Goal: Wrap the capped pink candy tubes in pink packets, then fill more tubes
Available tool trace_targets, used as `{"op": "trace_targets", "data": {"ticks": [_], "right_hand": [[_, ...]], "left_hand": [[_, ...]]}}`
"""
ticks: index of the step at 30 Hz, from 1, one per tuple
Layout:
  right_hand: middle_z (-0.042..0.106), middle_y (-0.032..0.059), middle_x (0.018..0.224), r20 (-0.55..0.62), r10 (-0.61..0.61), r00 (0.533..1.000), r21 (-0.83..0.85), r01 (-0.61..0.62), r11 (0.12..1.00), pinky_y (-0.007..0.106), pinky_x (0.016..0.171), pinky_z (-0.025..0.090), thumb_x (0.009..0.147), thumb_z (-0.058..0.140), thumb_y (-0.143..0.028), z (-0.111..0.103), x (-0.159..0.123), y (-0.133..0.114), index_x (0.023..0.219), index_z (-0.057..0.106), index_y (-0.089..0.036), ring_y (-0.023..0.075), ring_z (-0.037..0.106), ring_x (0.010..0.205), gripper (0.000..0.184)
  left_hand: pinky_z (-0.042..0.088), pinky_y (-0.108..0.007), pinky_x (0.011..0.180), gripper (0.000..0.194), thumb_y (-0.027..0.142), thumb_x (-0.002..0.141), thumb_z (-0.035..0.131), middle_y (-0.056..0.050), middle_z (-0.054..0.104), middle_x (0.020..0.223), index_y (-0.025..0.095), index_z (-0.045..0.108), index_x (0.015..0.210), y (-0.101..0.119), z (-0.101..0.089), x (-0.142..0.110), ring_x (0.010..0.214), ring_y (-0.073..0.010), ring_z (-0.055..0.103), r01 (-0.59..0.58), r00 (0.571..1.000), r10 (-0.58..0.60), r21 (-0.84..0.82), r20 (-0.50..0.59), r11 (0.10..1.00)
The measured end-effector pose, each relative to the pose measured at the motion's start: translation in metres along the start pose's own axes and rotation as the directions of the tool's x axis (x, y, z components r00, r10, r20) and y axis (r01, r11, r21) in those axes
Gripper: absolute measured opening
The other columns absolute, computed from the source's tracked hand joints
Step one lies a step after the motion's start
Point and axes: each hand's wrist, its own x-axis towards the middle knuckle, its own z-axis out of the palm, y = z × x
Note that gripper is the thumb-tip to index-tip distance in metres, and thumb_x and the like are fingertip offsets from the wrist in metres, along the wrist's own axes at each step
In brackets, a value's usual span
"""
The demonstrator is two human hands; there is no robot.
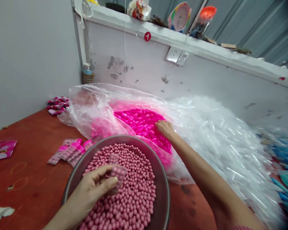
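Note:
My left hand (93,188) grips a small clear plastic box (118,174) filled with pink balls, thumb across its front. It is over a round metal bowl (166,191) that holds a mass of loose pink balls (132,191). Further back, my right hand (165,128) reaches into an open clear bag (96,95) of bright pink plastic caps (144,119). Its fingers are curled down at the caps, and what they pinch, if anything, is hidden. Left of the bowl lie several ball-filled boxes with pink caps (70,150).
A large heap of clear plastic pieces (220,137) in a bag fills the right side. Pink printed packets (2,150) lie at the left of the red table (33,188). A bottle (87,68) stands in the back corner, below a cluttered shelf (158,33).

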Motion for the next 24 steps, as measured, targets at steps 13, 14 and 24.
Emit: {"op": "trace_targets", "data": {"ticks": [13,14,24], "right_hand": [[0.06,0.0005,0.064,0.102,-0.173,0.98,0.835,0.01,0.551,0.023,0.053,0.041,0.076,0.054,-0.038,-0.062,-0.105,-0.078,0.079,0.061,-0.015,0.0124,0.054,0.057,0.024],[0.059,-0.0001,0.063,0.126,-0.213,0.969,0.877,-0.009,0.48,0.022,0.053,0.04,0.075,0.057,-0.038,-0.063,-0.115,-0.092,0.078,0.062,-0.015,0.0115,0.052,0.056,0.023],[0.063,0.003,0.081,0.185,-0.317,0.93,0.982,-0.182,0.041,0.032,0.066,0.05,0.08,0.055,-0.035,-0.054,-0.162,-0.159,0.107,0.051,-0.018,0.0163,0.062,0.069,0.031]], "left_hand": [[0.05,-0.028,0.072,0.024,0.032,0.073,0.062,-0.007,0.061,0.106,0.018,0.065,0.093,0.006,0.004,-0.011,0.087,-0.0183,0.058,-0.239,0.971,0.237,-0.113,-0.033,0.964],[0.05,-0.029,0.073,0.024,0.032,0.073,0.062,-0.008,0.058,0.113,0.018,0.065,0.092,0.007,0.005,-0.012,0.09,-0.0191,0.057,-0.265,0.964,0.262,-0.134,-0.042,0.955],[0.05,-0.025,0.064,0.02,0.029,0.072,0.064,-0.001,0.061,0.077,0.014,0.063,0.084,0.005,0.004,-0.015,0.066,-0.0106,0.056,-0.358,0.933,0.352,-0.247,-0.069,0.9]]}}
